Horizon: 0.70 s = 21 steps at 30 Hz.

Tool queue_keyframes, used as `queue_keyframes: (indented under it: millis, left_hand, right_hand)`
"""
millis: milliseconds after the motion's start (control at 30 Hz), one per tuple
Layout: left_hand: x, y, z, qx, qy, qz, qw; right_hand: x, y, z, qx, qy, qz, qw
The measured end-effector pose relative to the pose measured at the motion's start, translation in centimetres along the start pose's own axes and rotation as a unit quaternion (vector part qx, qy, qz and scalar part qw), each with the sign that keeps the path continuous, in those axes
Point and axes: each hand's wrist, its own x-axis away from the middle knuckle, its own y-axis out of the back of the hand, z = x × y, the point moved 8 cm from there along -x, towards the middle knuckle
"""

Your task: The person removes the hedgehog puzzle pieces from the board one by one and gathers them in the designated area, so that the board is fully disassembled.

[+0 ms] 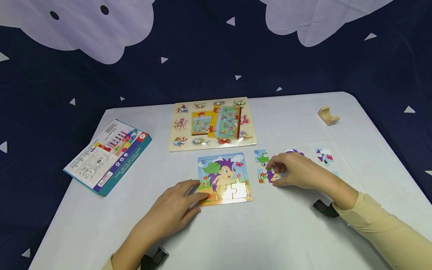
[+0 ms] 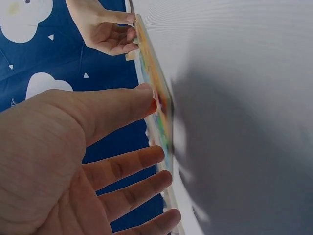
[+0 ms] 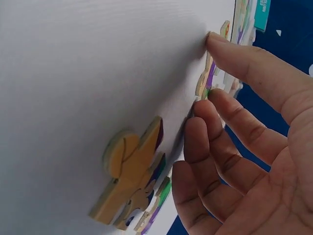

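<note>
A square hedgehog jigsaw board (image 1: 221,170), with a bare patch at its lower right, lies flat before me. My left hand (image 1: 172,206) rests on its lower left edge, fingers spread and loosely straight; in the left wrist view the thumb (image 2: 122,107) touches the board. To the board's right, my right hand (image 1: 298,170) pinches a purple-and-green jigsaw piece (image 1: 271,176) between thumb and index finger, at table level. Around it lie a green-leaf piece (image 1: 261,156), a red-flower piece (image 1: 261,176) and a butterfly piece (image 1: 324,156). Other pieces are partly hidden by the hand.
Behind the jigsaw board lies a wooden sea-animal board (image 1: 183,137) with two small picture cards (image 1: 227,122) on it. A teal-edged box (image 1: 108,157) sits at the left. A small curved wooden block (image 1: 328,116) stands at the back right of the white table (image 1: 287,232).
</note>
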Motion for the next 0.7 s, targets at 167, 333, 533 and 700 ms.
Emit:
queue_keyframes:
  millis: [167,333,533,700]
  left_hand:
    - [-0.4,0.5,-0.6,0.0,-0.023,-0.015,0.9996]
    - [-1.3,0.8,-1.7,0.009,-0.057,-0.032,0.9978]
    - [-2.5,0.5,-3.0,0.006,-0.084,-0.035,0.9959]
    - [-3.2,-0.1,-3.6,-0.018,-0.097,-0.029,0.9947]
  right_hand:
    - [-0.1,0.4,0.7,0.01,0.002,-0.016,1.0]
    - [-0.5,0.1,2.8,0.018,0.032,-0.027,0.999]
    - [-1.4,-1.3,5.7,0.041,0.075,-0.022,0.996]
    - [-2.0,-2.7,7.4,0.052,0.092,-0.008,0.994]
